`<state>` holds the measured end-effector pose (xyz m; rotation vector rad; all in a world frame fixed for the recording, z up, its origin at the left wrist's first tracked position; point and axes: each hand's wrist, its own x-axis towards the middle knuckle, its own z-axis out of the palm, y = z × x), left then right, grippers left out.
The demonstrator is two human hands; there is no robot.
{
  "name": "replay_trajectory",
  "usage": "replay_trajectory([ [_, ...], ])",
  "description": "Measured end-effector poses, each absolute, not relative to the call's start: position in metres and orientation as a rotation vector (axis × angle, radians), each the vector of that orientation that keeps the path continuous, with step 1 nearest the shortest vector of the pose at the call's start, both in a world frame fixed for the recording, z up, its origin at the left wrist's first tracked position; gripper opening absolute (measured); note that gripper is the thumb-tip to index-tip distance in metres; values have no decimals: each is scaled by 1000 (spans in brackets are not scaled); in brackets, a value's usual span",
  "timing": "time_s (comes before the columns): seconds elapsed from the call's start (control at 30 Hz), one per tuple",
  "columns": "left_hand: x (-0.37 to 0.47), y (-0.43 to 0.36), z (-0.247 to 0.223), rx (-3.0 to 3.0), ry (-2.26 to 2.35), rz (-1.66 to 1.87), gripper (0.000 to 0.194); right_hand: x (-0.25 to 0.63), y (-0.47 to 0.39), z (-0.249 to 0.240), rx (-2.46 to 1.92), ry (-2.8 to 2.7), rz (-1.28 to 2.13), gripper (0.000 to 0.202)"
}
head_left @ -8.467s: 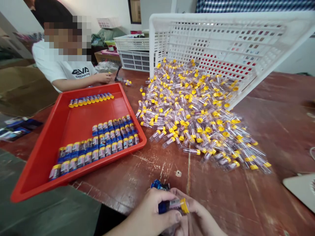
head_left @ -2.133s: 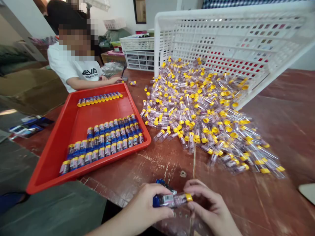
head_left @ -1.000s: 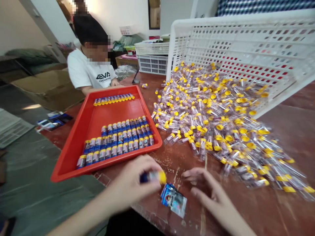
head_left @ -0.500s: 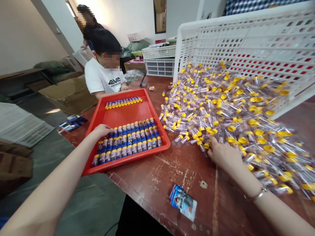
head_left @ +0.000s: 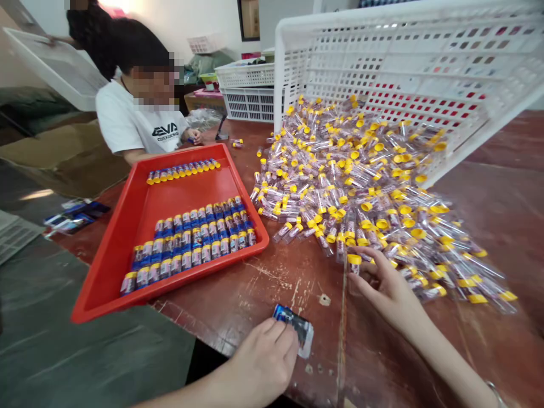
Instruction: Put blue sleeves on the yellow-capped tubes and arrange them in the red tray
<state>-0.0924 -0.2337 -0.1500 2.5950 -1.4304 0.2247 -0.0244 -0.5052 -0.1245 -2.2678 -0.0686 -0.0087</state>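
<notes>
My left hand [head_left: 270, 360] is over the small blue-and-silver packets [head_left: 304, 331] near the table's front edge. Its fingers are closed on the top packet, and the fingertips are partly hidden. Between the thumb and fingers of my right hand [head_left: 385, 283] is a clear tube with a yellow cap [head_left: 354, 266], held cap up just above the table. Behind that hand spreads a large heap of similar yellow-capped tubes [head_left: 331, 187]. To the left, a red tray [head_left: 170, 198] holds rows of filled tubes [head_left: 196, 255], with another row [head_left: 182, 171] along its far side.
A tipped white plastic basket [head_left: 293, 28] stands behind the heap. Across the tray sits a co-worker in a white shirt [head_left: 127, 122]; another person behind carries a white crate [head_left: 59, 68]. More packets [head_left: 76, 214] lie at the table's left corner. A cardboard box [head_left: 63, 158] stands beyond.
My left hand has left the tray's tubes and come down onto the packets. My right hand has drawn back from the heap's edge with a tube. The view has shifted right.
</notes>
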Motion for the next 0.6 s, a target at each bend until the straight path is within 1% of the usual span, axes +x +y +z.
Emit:
replay_trajectory([
  [0.07, -87, -231, -150, 2541, -1452, 191, 6, -42, -507, -123, -2065, -9, 38, 44],
  [0.1, -84, -229, -149, 2522, -1433, 169, 5, -51, -508, -123, -1971, 26, 66, 44],
  [0.17, -80, -228, -149, 2523, -1319, 90, 12, -67, -509, -126, -1838, 87, 124, 42],
  [0.27, -81, -227, -150, 2520, -1107, -90, 10, -88, -511, -136, -1712, 177, 173, 41],
  [0.37, -80, -227, -145, 2474, -969, -270, 17, -102, -508, -146, -1596, 258, 206, 39],
  [0.5, -69, -230, -132, 2293, -521, -488, 15, -111, -494, -144, -1470, 242, 149, 26],
  [0.6, -63, -233, -125, 2185, -279, -584, 18, -111, -482, -134, -1546, 144, 70, 18],
])
